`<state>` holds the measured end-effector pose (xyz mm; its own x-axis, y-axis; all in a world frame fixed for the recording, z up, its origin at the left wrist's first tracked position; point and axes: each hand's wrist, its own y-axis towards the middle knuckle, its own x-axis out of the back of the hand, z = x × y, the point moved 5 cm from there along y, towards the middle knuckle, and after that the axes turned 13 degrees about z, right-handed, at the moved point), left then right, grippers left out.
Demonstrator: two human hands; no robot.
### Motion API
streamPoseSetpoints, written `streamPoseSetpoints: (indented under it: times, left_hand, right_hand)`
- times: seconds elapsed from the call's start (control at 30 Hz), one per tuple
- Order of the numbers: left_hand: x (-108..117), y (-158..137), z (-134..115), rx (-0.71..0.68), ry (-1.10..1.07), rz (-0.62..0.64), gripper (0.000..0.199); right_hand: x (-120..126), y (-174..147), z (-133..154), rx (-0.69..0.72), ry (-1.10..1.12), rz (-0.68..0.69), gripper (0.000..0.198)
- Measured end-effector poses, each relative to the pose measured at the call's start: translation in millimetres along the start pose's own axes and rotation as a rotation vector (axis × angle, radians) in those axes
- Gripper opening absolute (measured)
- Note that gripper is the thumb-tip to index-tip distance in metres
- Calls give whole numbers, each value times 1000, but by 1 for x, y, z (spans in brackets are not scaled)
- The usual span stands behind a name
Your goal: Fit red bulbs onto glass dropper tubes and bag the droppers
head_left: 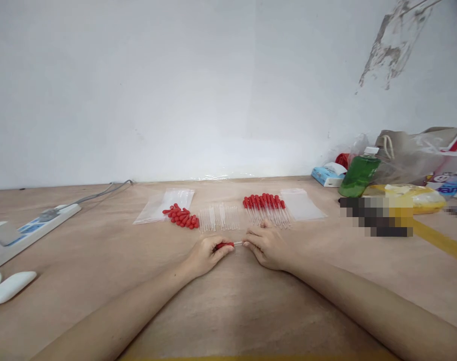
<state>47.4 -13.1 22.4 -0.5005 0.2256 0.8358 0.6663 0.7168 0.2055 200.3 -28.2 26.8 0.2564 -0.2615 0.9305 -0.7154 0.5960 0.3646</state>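
Centrally, bulb [225, 245] in left grip [206, 254], tube [238, 243] in right grip [269, 247]

The bulb [224, 245] in the left hand [208, 254] is plain bright red; the thin tube [238, 243] reaching the right hand [265, 245] is clear. Loose bulbs [181, 216] match that red, loose tubes [219, 218] are colourless with whitish glints, and the droppers [266, 203] are red above, clear below. Milky, translucent bags [305, 205] lie on a tan, faintly streaked tabletop [228, 311]. The power strip [50, 226] is white with blue, its cable [96, 194] grey. The bottle [359, 175] is green, white-capped; the tissue box [326, 176] light blue and white. The packet [429, 203] seems yellow and whitish, though pixelation hides part. The pale grey-white wall [138, 90] has a blotchy brownish patch [396, 50].
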Motion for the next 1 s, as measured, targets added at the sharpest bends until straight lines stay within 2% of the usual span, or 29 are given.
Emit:
streamPoseSetpoints:
  times: [0.33,0.57,0.73,0.8,0.9,0.93,1.0]
  left_hand:
    - [-2,-1,-4,-32,42,11,24]
    - [-3,-1,-6,-86,61,43,21]
    - [4,-2,-10,-166,81,10,19]
    - [9,-3,-6,-140,81,-49,23]
    - [15,-7,8,-9,78,-156,43]
    - [15,-7,11,25,80,-159,42]
    - [13,-6,15,43,96,-105,28]
  right_hand:
    - [-8,6,3,-44,13,150,22]
    - [-11,9,5,-52,131,238,27]
    - [4,9,9,-56,135,233,25]
    - [11,8,6,-80,163,230,23]
    - [16,9,-12,-223,319,243,22]
    - [15,10,-22,-311,390,249,22]
    - [12,13,-45,-504,507,261,22]
